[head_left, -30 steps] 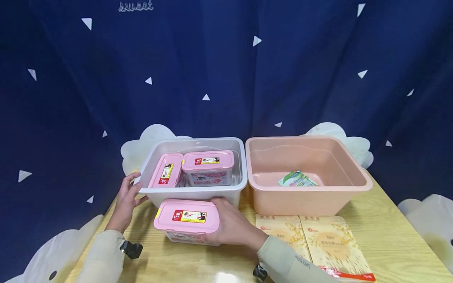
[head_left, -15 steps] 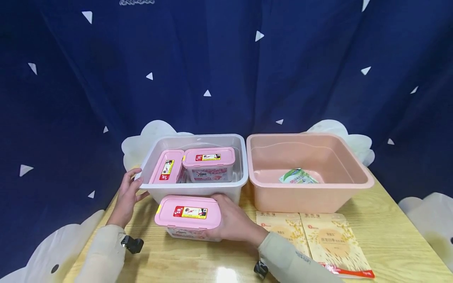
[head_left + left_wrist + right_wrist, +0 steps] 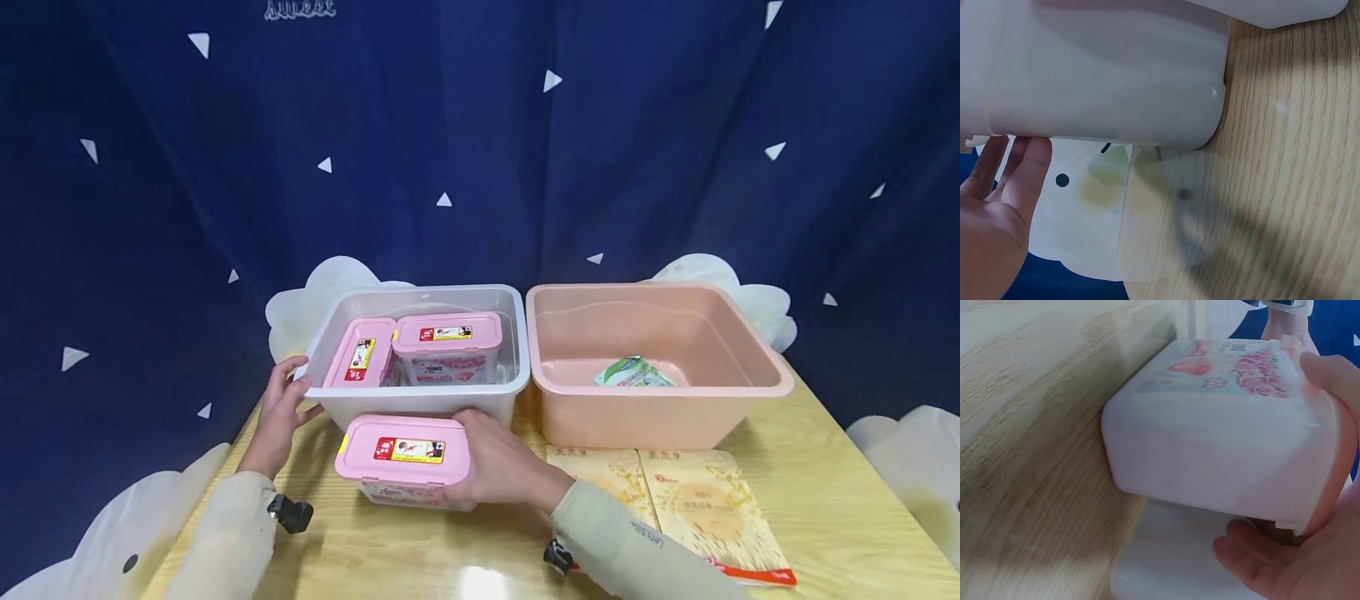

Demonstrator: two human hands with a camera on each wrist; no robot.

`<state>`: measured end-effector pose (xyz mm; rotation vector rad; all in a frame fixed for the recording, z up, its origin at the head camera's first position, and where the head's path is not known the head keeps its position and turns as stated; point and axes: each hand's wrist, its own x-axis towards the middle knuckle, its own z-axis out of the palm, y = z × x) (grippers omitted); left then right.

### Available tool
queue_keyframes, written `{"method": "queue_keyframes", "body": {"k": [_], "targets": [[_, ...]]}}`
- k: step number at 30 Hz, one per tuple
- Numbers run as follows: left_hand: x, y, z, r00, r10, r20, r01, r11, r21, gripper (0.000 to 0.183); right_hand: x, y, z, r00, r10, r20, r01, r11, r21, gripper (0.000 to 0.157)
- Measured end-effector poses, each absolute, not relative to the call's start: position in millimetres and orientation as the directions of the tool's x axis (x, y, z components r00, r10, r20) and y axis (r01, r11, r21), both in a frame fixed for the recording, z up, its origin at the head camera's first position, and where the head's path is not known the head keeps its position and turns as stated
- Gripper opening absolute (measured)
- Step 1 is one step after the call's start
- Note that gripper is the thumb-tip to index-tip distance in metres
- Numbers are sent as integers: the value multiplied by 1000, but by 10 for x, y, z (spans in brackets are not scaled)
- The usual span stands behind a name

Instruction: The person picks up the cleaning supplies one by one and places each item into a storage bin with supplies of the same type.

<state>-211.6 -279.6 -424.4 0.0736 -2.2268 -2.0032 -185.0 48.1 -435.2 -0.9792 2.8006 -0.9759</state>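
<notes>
My right hand grips the right end of a pink-lidded plastic box, thumb in front and fingers behind. This box stands on the table before the white bin; its printed side and pale end show in the right wrist view. Inside the white bin sit two more boxes of the same kind, one lengthwise pink-lidded box at left and one crosswise pink-lidded box beside it. My left hand touches the bin's left front corner. In the left wrist view its fingertips meet the bin wall.
To the right of the white bin stands a peach bin with a green and white packet on its floor. Two flat yellow packages lie in front of it, a left package and a right package. A blue curtain hangs behind.
</notes>
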Motion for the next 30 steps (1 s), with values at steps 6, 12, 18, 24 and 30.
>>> {"method": "queue_keyframes", "body": {"k": [6,12,18,24,30], "targets": [[-2101,-2836,-4239,-984,-161,72,53,115,992,35,-1891,468,-4311,-786,-604,131,-560,606,-565,98],[-2136,-2814,-4247,-985,-157,66,48,112,993,36,-1913,478,-4351,-787,-599,145,-561,599,-571,95],[-2136,-2768,-4278,-987,-155,43,26,105,994,36,-1922,538,-4434,-791,-590,161,-526,521,-672,88],[-2156,-2767,-4255,-985,-159,73,57,103,993,37,-1956,541,-4481,-794,-577,191,-482,405,-777,89],[-2167,-2749,-4275,-983,-173,56,40,95,995,35,-1959,551,-4557,-804,-556,209,-454,349,-820,88]]}}
